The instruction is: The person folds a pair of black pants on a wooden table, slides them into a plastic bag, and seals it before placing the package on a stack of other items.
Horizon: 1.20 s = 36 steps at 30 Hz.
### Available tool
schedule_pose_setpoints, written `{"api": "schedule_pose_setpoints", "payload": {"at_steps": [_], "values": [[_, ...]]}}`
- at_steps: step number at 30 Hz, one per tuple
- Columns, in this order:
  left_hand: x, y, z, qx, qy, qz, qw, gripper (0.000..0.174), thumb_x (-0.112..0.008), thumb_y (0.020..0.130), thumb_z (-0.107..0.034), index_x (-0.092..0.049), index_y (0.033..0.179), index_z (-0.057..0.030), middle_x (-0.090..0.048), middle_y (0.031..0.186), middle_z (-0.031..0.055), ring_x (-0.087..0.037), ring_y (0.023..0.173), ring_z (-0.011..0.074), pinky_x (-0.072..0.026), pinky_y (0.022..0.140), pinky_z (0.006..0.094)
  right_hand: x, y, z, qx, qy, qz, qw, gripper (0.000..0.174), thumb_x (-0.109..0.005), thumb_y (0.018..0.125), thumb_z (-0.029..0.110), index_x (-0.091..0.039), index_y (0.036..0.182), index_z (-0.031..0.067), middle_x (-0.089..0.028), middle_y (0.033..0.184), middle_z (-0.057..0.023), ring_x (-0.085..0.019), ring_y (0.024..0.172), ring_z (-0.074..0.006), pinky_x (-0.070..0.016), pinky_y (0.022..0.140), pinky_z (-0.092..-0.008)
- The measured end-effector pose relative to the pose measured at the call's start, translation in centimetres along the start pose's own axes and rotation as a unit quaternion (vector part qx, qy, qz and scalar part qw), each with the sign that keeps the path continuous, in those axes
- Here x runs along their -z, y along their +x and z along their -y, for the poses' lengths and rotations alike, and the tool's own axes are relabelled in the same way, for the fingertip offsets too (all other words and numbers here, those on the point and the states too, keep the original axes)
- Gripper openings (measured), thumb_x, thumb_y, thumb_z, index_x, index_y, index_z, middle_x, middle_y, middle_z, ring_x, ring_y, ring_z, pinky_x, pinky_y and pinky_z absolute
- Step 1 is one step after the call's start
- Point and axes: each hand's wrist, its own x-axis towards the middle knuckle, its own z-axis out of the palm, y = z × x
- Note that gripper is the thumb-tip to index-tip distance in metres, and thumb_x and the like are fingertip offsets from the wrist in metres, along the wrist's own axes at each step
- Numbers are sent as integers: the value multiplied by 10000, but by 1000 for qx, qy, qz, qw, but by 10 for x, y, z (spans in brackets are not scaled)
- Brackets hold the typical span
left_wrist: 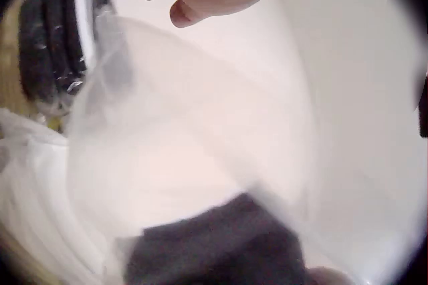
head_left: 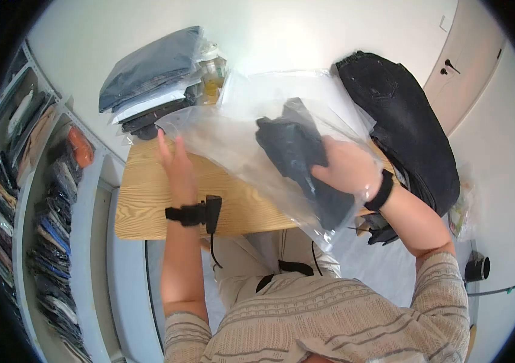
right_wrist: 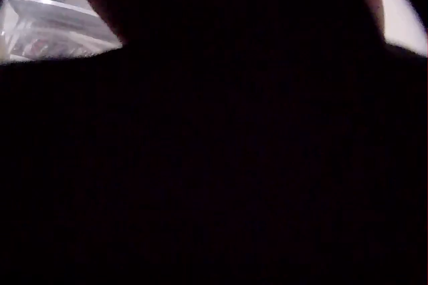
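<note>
A large clear plastic bag (head_left: 224, 136) spreads slantwise above the table, its far-left corner close to my left hand (head_left: 176, 160). That hand is raised with its fingers extended; the left wrist view shows the thumb (left_wrist: 182, 14) apart from the film. Within the bag's outline lies a folded dark garment (head_left: 291, 148), which my right hand (head_left: 351, 168) grips at its right side, thumb over the cloth. Film overlaps that hand and wrist, and the far fingers are hidden. The right wrist view is almost wholly black, showing only a bit of hand at the top.
Bagged folded clothes (head_left: 152, 69) are stacked at the table's back left, beside a jar of yellowish liquid (head_left: 212, 72). White plastic bags (head_left: 275, 85) lie at the back. Black jeans (head_left: 399, 103) drape over the right side. Shelves (head_left: 91, 181) of packed clothes stand left of the wooden table (head_left: 142, 196).
</note>
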Motion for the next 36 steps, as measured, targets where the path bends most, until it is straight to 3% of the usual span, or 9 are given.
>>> {"api": "schedule_pose_setpoints", "payload": {"at_steps": [3,5,6,9,14,20,26,30,36], "values": [[-1,-55,-37,-186,173,-9,967,607,-546,903,-278,-311,1412,-44,-235,1469,216,-195,1366,368,-163,1109,477,-28,11,2,51,-20,-18,998,614,-685,732,482,-548,1043,-29,-631,870,-259,-637,821,-374,-504,725,-431],[2,-95,-63,-285,135,106,943,629,-648,816,-275,-403,1348,-47,-287,1437,231,-230,1346,397,-188,1092,511,-44,10,8,126,-141,-193,963,791,-668,751,502,-421,1287,-25,-532,1197,-261,-539,1089,-382,-409,921,-473],[3,-111,-77,-294,138,176,929,617,-678,780,-278,-448,1305,-52,-305,1427,232,-261,1328,400,-213,1081,506,-43,11,13,107,-132,-149,974,773,-650,782,467,-377,1364,38,-423,1342,-245,-450,1201,-389,-327,1003,-505],[4,-143,-103,-346,149,331,865,654,-751,699,-352,-523,1232,-49,-409,1342,190,-377,1249,358,-301,1027,442,-52,20,4,125,-152,-173,965,632,-631,822,362,-405,1359,119,-450,1329,-213,-450,1208,-371,-331,1007,-499],[-25,-170,-94,-336,184,385,840,637,-745,692,-325,-520,1224,-55,-473,1145,145,-454,1075,317,-364,897,430,-57,28,-16,130,-84,-216,964,490,-539,771,32,-539,1249,142,-477,1308,-180,-440,1232,-331,-338,1035,-458],[-56,-187,-72,-299,259,373,839,321,-624,693,-29,-502,988,5,-526,773,131,-572,725,299,-479,639,383,-62,28,-38,152,-130,-244,949,290,-518,788,74,-653,1043,52,-512,1266,-170,-455,1213,-308,-348,1034,-419],[-45,-187,-82,-238,242,430,837,237,-606,693,-12,-446,868,-23,-521,787,156,-572,709,329,-481,636,406,-94,43,-59,111,-269,-254,922,242,-511,796,125,-668,914,-17,-529,1255,-153,-438,1221,-295,-335,1047,-381],[-44,-188,-76,-222,239,439,837,243,-601,701,-17,-450,892,-18,-514,798,161,-566,729,343,-473,644,422,-78,26,-44,116,-266,-193,937,286,-527,804,130,-648,1020,-14,-518,1278,-148,-412,1257,-281,-319,1058,-384],[-39,-186,-70,-234,220,403,857,196,-557,700,-22,-447,862,-22,-476,805,166,-522,756,360,-439,644,445,-79,-61,-34,235,-13,-172,957,457,-678,727,119,-572,1161,25,-500,1295,-142,-410,1263,-270,-335,1034,-390]]}}
